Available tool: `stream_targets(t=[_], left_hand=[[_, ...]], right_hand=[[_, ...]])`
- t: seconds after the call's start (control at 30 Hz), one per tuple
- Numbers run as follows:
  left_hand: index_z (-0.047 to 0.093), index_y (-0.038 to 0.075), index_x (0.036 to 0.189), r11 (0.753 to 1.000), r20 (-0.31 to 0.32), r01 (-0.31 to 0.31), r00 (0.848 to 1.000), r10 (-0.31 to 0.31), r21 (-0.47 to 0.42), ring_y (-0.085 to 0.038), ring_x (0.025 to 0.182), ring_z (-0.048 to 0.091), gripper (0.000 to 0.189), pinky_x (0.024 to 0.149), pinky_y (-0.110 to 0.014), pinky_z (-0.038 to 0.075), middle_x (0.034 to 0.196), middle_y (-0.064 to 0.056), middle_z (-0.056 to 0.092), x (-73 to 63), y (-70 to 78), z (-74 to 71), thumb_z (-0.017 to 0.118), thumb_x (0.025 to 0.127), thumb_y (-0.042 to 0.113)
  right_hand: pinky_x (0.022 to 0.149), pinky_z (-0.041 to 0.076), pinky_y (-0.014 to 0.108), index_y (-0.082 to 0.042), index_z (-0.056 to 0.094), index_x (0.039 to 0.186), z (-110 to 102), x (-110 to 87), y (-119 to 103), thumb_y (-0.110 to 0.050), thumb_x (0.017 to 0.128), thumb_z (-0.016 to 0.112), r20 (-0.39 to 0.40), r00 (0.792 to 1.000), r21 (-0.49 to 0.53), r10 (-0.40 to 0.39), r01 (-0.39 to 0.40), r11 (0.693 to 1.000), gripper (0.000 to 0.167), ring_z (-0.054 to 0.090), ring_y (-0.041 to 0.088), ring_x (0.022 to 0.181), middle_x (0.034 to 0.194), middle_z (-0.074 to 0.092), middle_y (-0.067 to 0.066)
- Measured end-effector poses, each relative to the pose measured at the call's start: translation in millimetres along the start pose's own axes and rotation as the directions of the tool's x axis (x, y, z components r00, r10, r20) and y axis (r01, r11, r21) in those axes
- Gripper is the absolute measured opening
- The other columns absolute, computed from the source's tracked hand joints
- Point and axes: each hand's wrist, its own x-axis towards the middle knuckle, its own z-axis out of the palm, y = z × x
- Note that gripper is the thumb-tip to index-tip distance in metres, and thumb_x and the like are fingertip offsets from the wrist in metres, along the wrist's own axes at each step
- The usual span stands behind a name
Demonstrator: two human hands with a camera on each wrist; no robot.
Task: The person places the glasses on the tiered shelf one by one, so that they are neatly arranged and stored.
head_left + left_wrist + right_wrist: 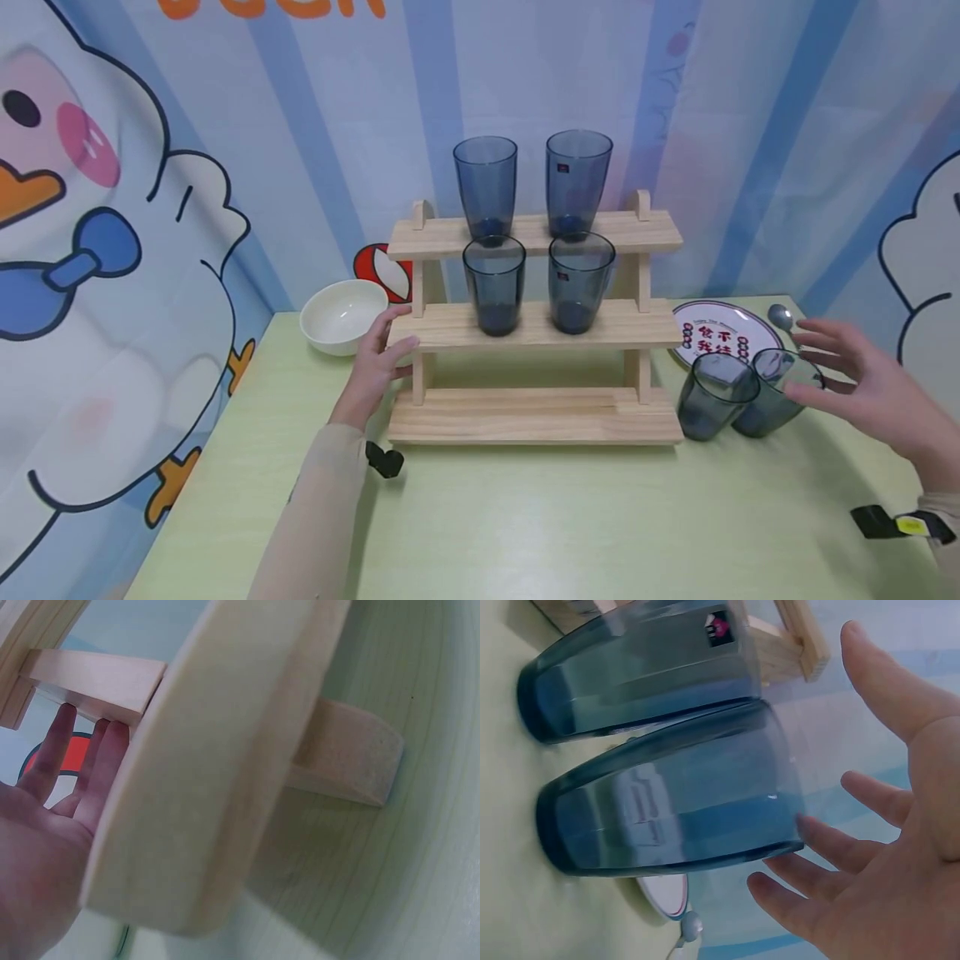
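A three-tier wooden rack [534,427] stands on the table, with two blue-tinted glasses on the top shelf and two on the middle shelf. My left hand [377,367] grips the rack's left end at the middle shelf, thumb at the shelf's edge; in the left wrist view its fingers [105,765] reach a wooden upright [97,679]. Right of the rack, two more glasses stand side by side, a nearer-rack glass [716,400] and an outer glass [675,795]. My right hand [862,383] is spread beside the outer glass, fingertips at its rim and thumb apart from it.
A white bowl [341,321] sits left of the rack. Behind the two table glasses lie a plate [693,315] with red characters and a metal spoon [780,317]. A cartoon-printed curtain [337,108] hangs behind the table [525,517].
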Motion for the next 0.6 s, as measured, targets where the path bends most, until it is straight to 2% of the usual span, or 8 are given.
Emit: stream_targets(t=[0.1, 0.23, 0.33, 0.4, 0.43, 0.5, 0.57, 0.6], left_hand=[[0.047, 0.029, 0.153, 1.0, -0.002, 0.001, 1.0, -0.001, 0.01, -0.038, 0.131, 0.052, 0.055, 0.101, -0.066, 0.051, 0.158, -0.009, 0.045, 0.8, -0.3, -0.1, 0.068, 0.103, 0.024], [0.047, 0.029, 0.153, 1.0, -0.008, -0.001, 1.0, 0.001, 0.011, -0.038, 0.131, 0.052, 0.054, 0.1, -0.067, 0.052, 0.157, -0.01, 0.046, 0.5, 0.4, 0.4, 0.068, 0.103, 0.022], [0.047, 0.029, 0.153, 1.0, -0.008, -0.001, 1.0, 0.001, 0.01, -0.038, 0.131, 0.052, 0.054, 0.1, -0.066, 0.052, 0.158, -0.009, 0.045, -0.1, 1.2, 0.8, 0.067, 0.103, 0.022], [0.047, 0.029, 0.153, 1.0, -0.007, -0.001, 1.0, 0.001, 0.011, -0.038, 0.131, 0.052, 0.054, 0.1, -0.067, 0.052, 0.159, -0.009, 0.045, -0.5, 1.9, 1.1, 0.067, 0.103, 0.022], [0.047, 0.029, 0.153, 1.0, -0.007, -0.001, 1.0, 0.001, 0.011, -0.038, 0.132, 0.052, 0.054, 0.1, -0.067, 0.052, 0.16, -0.009, 0.044, -0.5, 1.9, 0.9, 0.067, 0.103, 0.022], [0.047, 0.029, 0.153, 1.0, -0.005, -0.002, 1.0, 0.002, 0.008, -0.038, 0.132, 0.051, 0.055, 0.1, -0.067, 0.052, 0.16, -0.008, 0.044, -0.6, 2.1, 0.7, 0.067, 0.103, 0.022], [0.048, 0.029, 0.153, 1.0, -0.005, -0.003, 1.0, 0.003, 0.003, -0.039, 0.132, 0.052, 0.054, 0.1, -0.067, 0.052, 0.16, -0.009, 0.044, -0.7, 2.2, 0.5, 0.068, 0.102, 0.022], [0.048, 0.029, 0.153, 1.0, -0.004, -0.002, 1.0, 0.002, 0.003, -0.039, 0.131, 0.052, 0.054, 0.1, -0.067, 0.052, 0.159, -0.009, 0.044, -0.6, 2.1, 0.4, 0.068, 0.102, 0.022]], right_hand=[[0.098, 0.032, 0.083, -0.017, 0.009, 0.17, 5.5, -1.7, 7.5, -0.019, 0.098, 0.077, 0.007, 1.0, 0.016, 0.009, -0.009, 1.0, 0.099, 0.027, 0.069, 0.138, 0.161, 0.024, 0.041], [0.095, 0.033, 0.084, -0.011, 0.007, 0.17, 13.2, -2.7, 14.0, -0.017, 0.098, 0.077, 0.004, 1.0, 0.03, 0.028, -0.028, 0.999, 0.101, 0.025, 0.07, 0.138, 0.16, 0.021, 0.044], [0.096, 0.039, 0.08, -0.008, 0.006, 0.169, 18.1, -4.2, 17.5, -0.021, 0.097, 0.078, 0.0, 0.999, 0.018, 0.051, -0.051, 0.999, 0.102, 0.028, 0.069, 0.137, 0.161, 0.022, 0.043], [0.101, 0.051, 0.057, -0.008, 0.006, 0.169, 21.2, -5.3, 20.7, -0.022, 0.097, 0.078, -0.002, 0.998, 0.02, 0.058, -0.058, 0.998, 0.103, 0.031, 0.068, 0.136, 0.16, 0.025, 0.043], [0.098, 0.055, 0.043, -0.008, 0.006, 0.169, 22.9, -5.5, 22.2, -0.023, 0.098, 0.078, -0.004, 0.998, 0.017, 0.064, -0.063, 0.998, 0.102, 0.033, 0.066, 0.136, 0.159, 0.027, 0.042], [0.087, 0.052, 0.02, -0.009, 0.006, 0.169, 26.7, -5.8, 25.7, -0.022, 0.098, 0.077, -0.013, 0.998, 0.031, 0.06, -0.06, 0.998, 0.102, 0.035, 0.063, 0.134, 0.158, 0.031, 0.04], [0.075, 0.042, 0.006, -0.01, 0.009, 0.169, 30.3, -6.1, 29.7, -0.02, 0.098, 0.077, -0.028, 0.998, 0.049, 0.052, -0.05, 0.998, 0.1, 0.045, 0.046, 0.134, 0.155, 0.038, 0.033], [0.075, 0.043, 0.005, -0.01, 0.01, 0.169, 32.0, -6.1, 31.5, -0.019, 0.098, 0.077, -0.037, 0.998, 0.059, 0.046, -0.044, 0.997, 0.099, 0.049, 0.034, 0.132, 0.153, 0.043, 0.026]])
